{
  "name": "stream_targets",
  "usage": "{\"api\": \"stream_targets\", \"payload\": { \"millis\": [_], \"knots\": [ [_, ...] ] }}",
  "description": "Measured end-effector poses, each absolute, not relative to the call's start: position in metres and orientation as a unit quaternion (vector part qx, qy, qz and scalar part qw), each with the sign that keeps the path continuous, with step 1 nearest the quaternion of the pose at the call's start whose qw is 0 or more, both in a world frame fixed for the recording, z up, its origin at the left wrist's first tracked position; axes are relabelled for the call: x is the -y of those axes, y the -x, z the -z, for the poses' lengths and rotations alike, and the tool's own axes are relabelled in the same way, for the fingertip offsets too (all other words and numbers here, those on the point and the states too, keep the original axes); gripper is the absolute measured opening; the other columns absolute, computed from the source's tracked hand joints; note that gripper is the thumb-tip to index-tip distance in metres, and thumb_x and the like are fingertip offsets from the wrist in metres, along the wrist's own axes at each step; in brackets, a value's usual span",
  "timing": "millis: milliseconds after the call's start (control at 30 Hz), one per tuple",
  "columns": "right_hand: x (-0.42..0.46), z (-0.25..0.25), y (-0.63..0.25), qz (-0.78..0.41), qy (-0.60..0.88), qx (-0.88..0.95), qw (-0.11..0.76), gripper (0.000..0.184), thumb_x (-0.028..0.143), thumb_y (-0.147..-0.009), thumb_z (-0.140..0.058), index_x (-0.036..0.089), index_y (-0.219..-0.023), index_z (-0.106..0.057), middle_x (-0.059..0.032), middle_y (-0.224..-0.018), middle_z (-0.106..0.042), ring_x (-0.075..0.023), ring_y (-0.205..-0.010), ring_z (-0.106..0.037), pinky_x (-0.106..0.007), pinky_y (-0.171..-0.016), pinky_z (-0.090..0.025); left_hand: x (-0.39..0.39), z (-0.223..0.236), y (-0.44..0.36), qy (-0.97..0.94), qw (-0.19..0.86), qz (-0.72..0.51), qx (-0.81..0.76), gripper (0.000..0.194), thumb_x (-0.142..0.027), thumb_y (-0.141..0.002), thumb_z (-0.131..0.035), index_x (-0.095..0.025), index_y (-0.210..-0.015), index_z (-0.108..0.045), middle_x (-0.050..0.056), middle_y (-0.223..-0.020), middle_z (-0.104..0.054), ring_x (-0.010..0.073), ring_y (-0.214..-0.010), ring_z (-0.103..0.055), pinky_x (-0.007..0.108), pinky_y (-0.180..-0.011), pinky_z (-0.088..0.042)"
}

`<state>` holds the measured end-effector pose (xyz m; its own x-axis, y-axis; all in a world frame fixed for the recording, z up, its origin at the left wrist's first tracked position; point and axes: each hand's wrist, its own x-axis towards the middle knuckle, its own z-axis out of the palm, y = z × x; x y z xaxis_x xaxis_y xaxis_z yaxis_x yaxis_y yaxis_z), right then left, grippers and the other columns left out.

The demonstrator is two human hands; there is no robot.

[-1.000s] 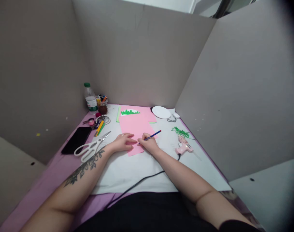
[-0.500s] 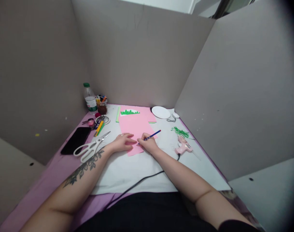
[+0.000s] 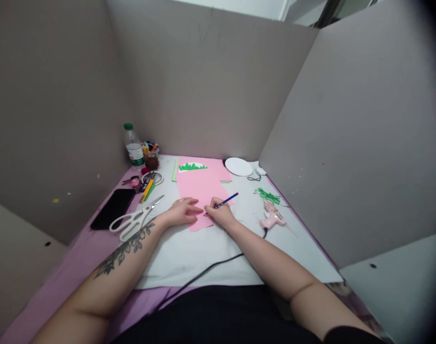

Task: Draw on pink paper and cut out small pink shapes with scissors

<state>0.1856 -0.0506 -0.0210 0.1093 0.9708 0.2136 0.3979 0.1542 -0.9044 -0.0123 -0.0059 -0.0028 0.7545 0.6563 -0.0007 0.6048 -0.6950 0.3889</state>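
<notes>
A sheet of pink paper (image 3: 199,185) lies in front of me on the white cloth. My left hand (image 3: 183,210) rests flat on its left side, fingers stretched out towards the right. Gripped in my right hand (image 3: 219,211) is a blue pencil (image 3: 227,200) with a red end, its lower tip at the paper close to my left fingertips. Any line under the tip is too small to make out. Behind the sheet, a white piece with a jagged green edge (image 3: 192,166) lies on more pink paper.
White-handled scissors (image 3: 136,220) lie beside my left forearm, near a black phone (image 3: 113,209). A bottle (image 3: 133,149) stands at the back left. To the right are a pink glue gun (image 3: 272,217) with a black cord, green strips (image 3: 268,196) and a white plate (image 3: 239,166).
The pencil tip and my right hand have shifted very slightly to the right. My left hand stays in place on the paper.
</notes>
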Motion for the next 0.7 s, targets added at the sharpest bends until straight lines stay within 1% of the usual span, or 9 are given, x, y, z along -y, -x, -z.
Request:
{"api": "stream_targets", "payload": {
  "millis": [133, 300, 500, 600, 700],
  "knots": [
    [0.0505, 0.0207, -0.1867, -0.306, 0.577, 0.585, 0.48, 0.018, 0.023, -0.064, -0.054, 0.02, -0.054, -0.04, 0.0074, -0.047, -0.041, -0.0097, -0.047, -0.042, -0.019, -0.046, -0.036, 0.0066, 0.0006, 0.0124, -0.918, 0.186, -0.064, -0.344, 0.041, -0.039, -0.078, -0.058, -0.037, -0.119, -0.06, 0.003, -0.142, -0.041, 0.0277, -0.132, -0.032, 0.043, -0.108, -0.022],
    [0.0504, 0.0211, -0.1872, -0.301, 0.574, 0.59, 0.482, 0.018, 0.024, -0.064, -0.055, 0.02, -0.053, -0.041, 0.0071, -0.047, -0.041, -0.0097, -0.048, -0.043, -0.019, -0.045, -0.036, 0.0072, -0.0003, 0.012, -0.918, 0.188, -0.064, -0.344, 0.041, -0.039, -0.078, -0.057, -0.037, -0.119, -0.06, 0.004, -0.142, -0.041, 0.028, -0.132, -0.031, 0.044, -0.107, -0.021],
    [0.0491, 0.024, -0.1878, -0.381, 0.558, 0.549, 0.492, 0.017, 0.023, -0.062, -0.054, 0.021, -0.056, -0.038, 0.0082, -0.046, -0.039, -0.0111, -0.046, -0.049, -0.021, -0.044, -0.043, 0.008, -0.0014, 0.0116, -0.918, 0.186, -0.064, -0.346, 0.041, -0.039, -0.078, -0.057, -0.036, -0.119, -0.06, 0.004, -0.142, -0.041, 0.028, -0.132, -0.032, 0.044, -0.107, -0.022],
    [0.0492, 0.0237, -0.1878, -0.368, 0.559, 0.555, 0.494, 0.016, 0.024, -0.062, -0.054, 0.021, -0.056, -0.039, 0.0077, -0.047, -0.041, -0.0104, -0.046, -0.048, -0.021, -0.046, -0.045, 0.0079, -0.0014, 0.0116, -0.918, 0.186, -0.064, -0.344, 0.041, -0.038, -0.078, -0.057, -0.036, -0.119, -0.06, 0.004, -0.142, -0.041, 0.0283, -0.131, -0.032, 0.044, -0.107, -0.022],
    [0.0489, 0.0234, -0.1884, -0.362, 0.558, 0.567, 0.486, 0.015, 0.023, -0.061, -0.054, 0.02, -0.055, -0.04, 0.0075, -0.047, -0.041, -0.0099, -0.045, -0.047, -0.02, -0.045, -0.044, 0.0075, -0.0006, 0.0117, -0.917, 0.188, -0.064, -0.347, 0.041, -0.039, -0.078, -0.058, -0.036, -0.119, -0.06, 0.003, -0.142, -0.041, 0.029, -0.131, -0.032, 0.044, -0.107, -0.022]
  ]
}}
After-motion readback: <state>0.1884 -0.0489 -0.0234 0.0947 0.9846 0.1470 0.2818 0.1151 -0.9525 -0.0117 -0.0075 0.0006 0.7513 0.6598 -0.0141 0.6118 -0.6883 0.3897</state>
